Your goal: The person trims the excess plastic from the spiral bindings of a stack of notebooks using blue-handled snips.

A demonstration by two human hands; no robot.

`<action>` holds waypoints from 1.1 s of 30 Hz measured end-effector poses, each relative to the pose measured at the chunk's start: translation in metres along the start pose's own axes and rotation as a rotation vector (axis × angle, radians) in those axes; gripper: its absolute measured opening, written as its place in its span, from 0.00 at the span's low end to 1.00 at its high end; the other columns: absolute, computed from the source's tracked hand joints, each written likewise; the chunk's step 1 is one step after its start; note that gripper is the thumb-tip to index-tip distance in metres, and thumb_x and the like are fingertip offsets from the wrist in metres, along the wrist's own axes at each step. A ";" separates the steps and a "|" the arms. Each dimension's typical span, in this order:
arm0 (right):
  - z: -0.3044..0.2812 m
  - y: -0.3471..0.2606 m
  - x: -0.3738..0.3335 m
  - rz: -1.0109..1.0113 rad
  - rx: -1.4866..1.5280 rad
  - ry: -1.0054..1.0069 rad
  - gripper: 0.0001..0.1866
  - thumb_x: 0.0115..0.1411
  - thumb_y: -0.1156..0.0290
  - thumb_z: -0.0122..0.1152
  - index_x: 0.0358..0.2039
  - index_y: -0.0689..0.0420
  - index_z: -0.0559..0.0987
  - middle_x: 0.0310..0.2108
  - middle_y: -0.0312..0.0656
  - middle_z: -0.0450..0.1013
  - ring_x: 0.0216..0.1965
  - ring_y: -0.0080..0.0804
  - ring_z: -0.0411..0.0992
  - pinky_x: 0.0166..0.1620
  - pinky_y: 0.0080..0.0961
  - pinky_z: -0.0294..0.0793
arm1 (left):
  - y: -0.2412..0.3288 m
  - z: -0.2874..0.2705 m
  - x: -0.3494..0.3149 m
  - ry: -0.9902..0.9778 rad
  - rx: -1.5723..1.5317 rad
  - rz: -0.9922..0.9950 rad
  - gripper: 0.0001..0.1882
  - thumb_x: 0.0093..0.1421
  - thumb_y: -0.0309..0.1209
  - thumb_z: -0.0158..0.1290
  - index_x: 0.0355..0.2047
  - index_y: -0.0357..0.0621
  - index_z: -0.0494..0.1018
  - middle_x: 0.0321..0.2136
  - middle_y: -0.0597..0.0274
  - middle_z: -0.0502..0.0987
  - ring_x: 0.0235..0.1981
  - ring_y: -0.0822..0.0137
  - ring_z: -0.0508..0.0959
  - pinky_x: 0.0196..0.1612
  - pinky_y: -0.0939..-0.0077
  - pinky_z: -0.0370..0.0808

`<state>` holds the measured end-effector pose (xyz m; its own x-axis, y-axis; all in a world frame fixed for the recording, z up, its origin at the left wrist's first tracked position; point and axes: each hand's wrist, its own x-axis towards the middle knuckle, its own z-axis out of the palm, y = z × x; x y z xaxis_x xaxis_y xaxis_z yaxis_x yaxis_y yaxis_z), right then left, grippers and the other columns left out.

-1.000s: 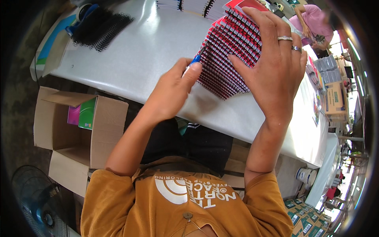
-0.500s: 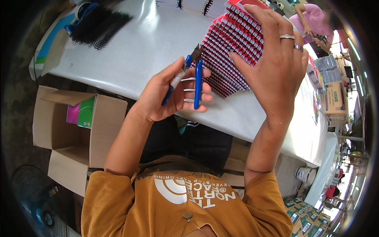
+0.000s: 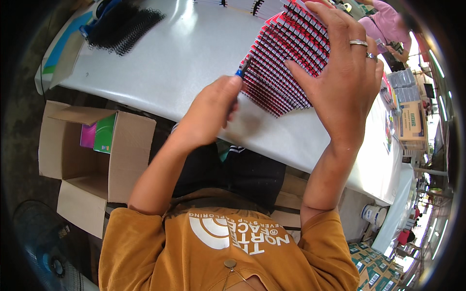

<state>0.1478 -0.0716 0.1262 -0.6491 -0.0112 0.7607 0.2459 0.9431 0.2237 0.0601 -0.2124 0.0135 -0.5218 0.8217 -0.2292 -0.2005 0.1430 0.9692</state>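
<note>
A fanned stack of spiral-bound notebooks (image 3: 281, 68) with red covers and black coil spines lies on the white table. My right hand (image 3: 344, 92) spans the stack from the right, fingers over its far side and thumb against the coils. Closed around blue-handled wire cutters (image 3: 241, 72), my left hand (image 3: 206, 114) is at the stack's left edge. The cutters' jaws touch or nearly touch the coil ends there. My palm hides most of the handles.
Loose black plastic coils (image 3: 126, 31) lie at the table's far left. An open cardboard box (image 3: 131, 155) stands below the left table edge, near a fan (image 3: 53, 257). More bound books (image 3: 238, 5) are at the back. Another person in pink (image 3: 386, 24) is at the far right.
My left hand has turned over and closed around the cutters, whose handles were spread apart, and moved them against the left edge of the stack. My right hand stays on the notebooks.
</note>
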 end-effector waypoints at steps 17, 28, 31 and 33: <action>0.004 0.003 -0.001 -0.003 -0.036 -0.011 0.37 0.29 0.72 0.72 0.46 0.49 0.71 0.44 0.38 0.67 0.44 0.39 0.65 0.48 0.37 0.59 | -0.012 0.000 0.004 0.036 0.166 0.027 0.30 0.66 0.53 0.33 0.50 0.39 0.66 0.32 0.58 0.74 0.33 0.64 0.77 0.36 0.70 0.73; 0.003 0.001 -0.001 0.008 -0.029 -0.016 0.37 0.29 0.72 0.72 0.46 0.49 0.71 0.44 0.38 0.67 0.44 0.39 0.65 0.47 0.37 0.59 | -0.022 0.007 0.005 0.202 0.385 0.084 0.27 0.66 0.51 0.34 0.48 0.41 0.68 0.30 0.61 0.74 0.30 0.68 0.75 0.34 0.77 0.69; 0.003 0.002 -0.002 0.013 -0.019 -0.013 0.38 0.28 0.72 0.73 0.46 0.49 0.71 0.44 0.38 0.67 0.44 0.39 0.65 0.47 0.37 0.59 | -0.011 -0.003 -0.001 -0.146 -0.581 -0.190 0.29 0.66 0.52 0.34 0.53 0.40 0.65 0.33 0.56 0.75 0.32 0.63 0.77 0.38 0.64 0.75; 0.002 0.002 -0.002 0.013 -0.001 0.004 0.38 0.28 0.72 0.73 0.46 0.49 0.71 0.44 0.38 0.67 0.44 0.39 0.65 0.47 0.38 0.59 | -0.010 -0.004 -0.001 -0.217 -0.854 -0.274 0.30 0.66 0.52 0.33 0.53 0.38 0.64 0.33 0.53 0.74 0.31 0.63 0.76 0.39 0.57 0.78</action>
<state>0.1478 -0.0689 0.1242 -0.6431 0.0003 0.7658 0.2555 0.9428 0.2142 0.0594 -0.2173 0.0038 -0.2162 0.9168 -0.3357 -0.8828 -0.0367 0.4683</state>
